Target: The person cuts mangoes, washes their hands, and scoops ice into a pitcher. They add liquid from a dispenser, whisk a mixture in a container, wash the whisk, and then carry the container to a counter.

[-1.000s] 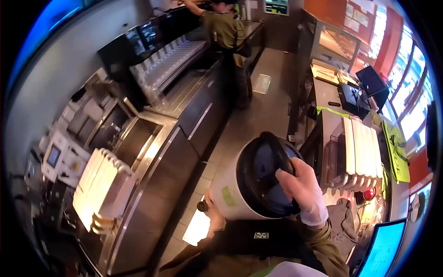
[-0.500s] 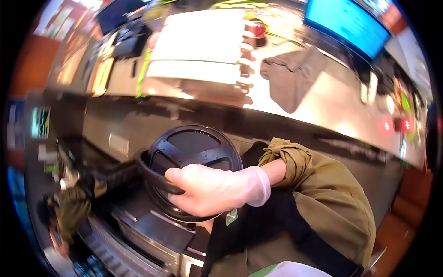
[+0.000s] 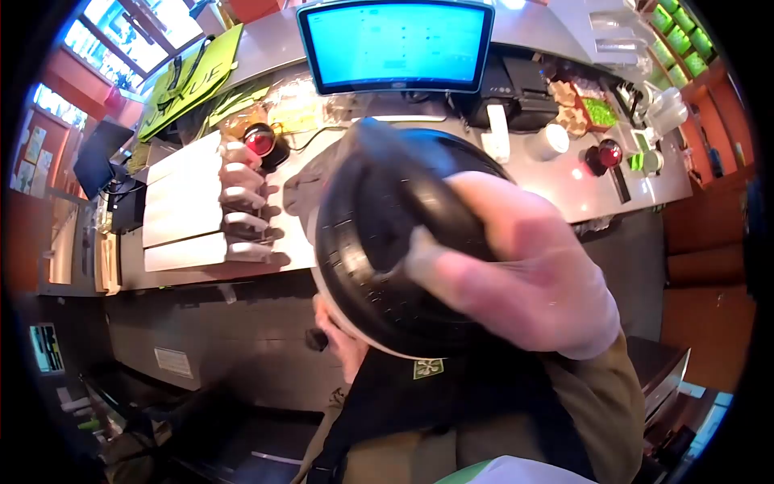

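A large round container with a black lid (image 3: 375,266) and a pale body is close in front of my chest. Across its top runs a thick black carrying handle (image 3: 435,194). My right hand (image 3: 536,278), in a clear glove, is closed around this handle, fingers over it and thumb underneath. Low on the container's left side is my left hand (image 3: 345,345), pressed to the pale wall; its fingers are partly hidden behind the body. A small black knob (image 3: 316,340) sticks out beside the left fingers. Water drops show on the lid.
Behind the container is a counter (image 3: 294,252) with a lit monitor (image 3: 395,44), a stack of white boxes (image 3: 184,202), a red-topped device (image 3: 260,143), a white cup (image 3: 548,142) and a dark printer (image 3: 516,93). A grey cloth (image 3: 310,181) lies partly hidden.
The container has risen closer to me and moved right, with my right hand still on its handle. My view has turned toward the monitor. More of my left hand shows at the container's side.
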A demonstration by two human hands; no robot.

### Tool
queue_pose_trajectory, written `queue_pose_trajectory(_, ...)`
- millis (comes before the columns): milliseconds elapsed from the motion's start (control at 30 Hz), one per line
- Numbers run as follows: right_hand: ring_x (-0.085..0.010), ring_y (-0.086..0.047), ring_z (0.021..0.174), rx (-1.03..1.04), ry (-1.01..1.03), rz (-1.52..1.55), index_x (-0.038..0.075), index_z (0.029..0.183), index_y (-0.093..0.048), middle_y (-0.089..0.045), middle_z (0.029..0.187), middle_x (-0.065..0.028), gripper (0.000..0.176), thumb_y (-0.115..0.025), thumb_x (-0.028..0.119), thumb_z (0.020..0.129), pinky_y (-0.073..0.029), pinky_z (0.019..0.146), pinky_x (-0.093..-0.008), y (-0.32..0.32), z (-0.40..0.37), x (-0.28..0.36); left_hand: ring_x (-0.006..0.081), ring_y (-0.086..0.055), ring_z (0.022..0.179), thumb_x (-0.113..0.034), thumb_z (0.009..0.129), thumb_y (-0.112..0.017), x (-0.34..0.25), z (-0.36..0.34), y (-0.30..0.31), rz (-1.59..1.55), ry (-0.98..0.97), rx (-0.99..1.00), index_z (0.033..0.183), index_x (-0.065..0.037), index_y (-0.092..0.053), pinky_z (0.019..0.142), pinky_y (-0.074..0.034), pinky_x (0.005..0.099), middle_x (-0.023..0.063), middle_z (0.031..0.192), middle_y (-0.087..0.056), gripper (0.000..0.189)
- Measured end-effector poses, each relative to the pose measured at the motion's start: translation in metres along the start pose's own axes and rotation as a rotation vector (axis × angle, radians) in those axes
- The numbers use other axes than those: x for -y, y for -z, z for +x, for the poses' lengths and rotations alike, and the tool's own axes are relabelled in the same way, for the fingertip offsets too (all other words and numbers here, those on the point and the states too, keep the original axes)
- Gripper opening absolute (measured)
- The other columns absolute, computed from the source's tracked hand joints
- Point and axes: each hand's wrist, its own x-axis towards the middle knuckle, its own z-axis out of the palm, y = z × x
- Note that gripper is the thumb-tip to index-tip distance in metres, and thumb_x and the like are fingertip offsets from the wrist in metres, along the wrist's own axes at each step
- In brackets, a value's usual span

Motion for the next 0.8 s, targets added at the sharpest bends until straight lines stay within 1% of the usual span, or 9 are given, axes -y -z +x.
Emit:
queue_pose_trajectory(133,-0.0019,-0.037,0.040,-0.273,-0.367,0.180,-0.004,0.097,-0.052,-0.046,0.055,0.0031,0.025,-0.054,0.017,0.083,-0.027,0.038,-0.0173,0.052,-0.018,0.022,0.0098,-0.049,0.079,-0.022,0.090,-0.044,0.005,-0.020,-0.079,0.548,-0.539,0.616,0.091,-0.003,-0.051,0.070,-0.042,0.0259,0.0017,0.086,-0.054,0.020)
queue_pose_trajectory(200,-0.0015,-0.031,0.034,-0.416,-0.438,0.212,-0.007,0.101,-0.049,-0.043,0.051,0.0047,0.030,-0.049,0.018,0.083,-0.022,0.032,-0.0170,0.072,-0.027,0.035,0.0101,-0.050,0.073,-0.008,0.084,-0.048,-0.013,-0.051,-0.112,0.416,-0.494,0.662,0.087,-0.002,-0.051,0.065,-0.042,0.0257,0.0033,0.080,-0.055,0.007)
queue_pose_trajectory(233,-0.0016,-0.036,0.039,-0.391,-0.421,0.333,-0.001,0.106,-0.047,-0.045,0.060,0.0024,0.035,-0.059,0.023,0.083,-0.026,0.035,-0.0168,0.090,-0.039,0.035,0.0112,-0.051,0.073,-0.005,0.082,-0.050,-0.016,-0.058,-0.124,0.447,-0.470,0.661,0.086,-0.001,-0.052,0.065,-0.043,0.0266,0.0052,0.080,-0.056,0.006)
queue_pose_trajectory(267,-0.0011,-0.034,0.038,-0.485,-0.412,0.289,-0.002,0.107,-0.044,-0.044,0.061,0.0024,0.041,-0.058,0.027,0.081,-0.026,0.034,-0.0168,0.097,-0.051,0.036,0.0158,-0.055,0.076,-0.005,0.081,-0.050,-0.014,-0.061,-0.135,0.608,-0.779,0.688,0.091,0.001,-0.054,0.065,-0.044,0.0291,0.0093,0.083,-0.058,0.012)
queue_pose_trajectory(333,-0.0030,-0.032,0.033,-0.604,-0.339,0.172,-0.003,0.105,-0.043,-0.044,0.059,0.0012,0.031,-0.049,0.017,0.082,-0.024,0.030,-0.0176,0.105,-0.060,0.034,0.0252,-0.057,0.080,-0.005,0.081,-0.051,0.015,-0.053,-0.155,0.572,-0.903,0.699,0.101,0.002,-0.055,0.070,-0.044,0.0324,0.0151,0.087,-0.059,0.022)
queue_pose_trajectory(500,-0.0055,-0.027,0.029,-0.948,-0.536,0.118,0.000,0.096,-0.043,-0.036,0.046,0.0018,0.014,-0.036,0.005,0.084,-0.024,0.027,-0.0192,0.100,-0.038,0.018,0.0221,-0.054,0.088,-0.015,0.090,-0.045,0.051,-0.029,-0.205,0.497,-0.417,0.748,0.104,0.003,-0.054,0.079,-0.040,0.0287,0.0115,0.091,-0.059,0.025)
queue_pose_trajectory(600,-0.0050,-0.028,0.031,-0.888,-0.548,0.151,0.002,0.094,-0.042,-0.035,0.047,0.0023,0.011,-0.040,0.008,0.085,-0.025,0.028,-0.0186,0.102,-0.022,0.005,0.0136,-0.049,0.085,-0.033,0.096,-0.039,0.030,-0.025,-0.236,0.103,0.015,0.760,0.105,-0.001,-0.055,0.078,-0.040,0.0257,0.0022,0.090,-0.057,0.037)
queue_pose_trajectory(700,-0.0046,-0.029,0.032,-0.831,-0.529,0.132,0.002,0.095,-0.042,-0.036,0.048,0.0021,0.015,-0.045,0.012,0.085,-0.025,0.029,-0.0181,0.104,-0.008,-0.001,0.0140,-0.049,0.092,-0.035,0.095,-0.039,0.023,-0.020,-0.253,0.073,0.110,0.736,0.109,-0.003,-0.054,0.082,-0.040,0.0257,0.0029,0.100,-0.056,0.039)
queue_pose_trajectory(800,-0.0048,-0.029,0.032,-0.805,-0.494,0.165,0.002,0.095,-0.042,-0.039,0.052,0.0007,0.022,-0.052,0.018,0.085,-0.026,0.029,-0.0180,0.107,0.007,-0.010,0.0143,-0.048,0.101,-0.040,0.094,-0.040,0.048,-0.008,-0.260,-0.074,0.423,0.599,0.114,-0.003,-0.051,0.087,-0.039,0.0264,0.0044,0.111,-0.053,0.043)
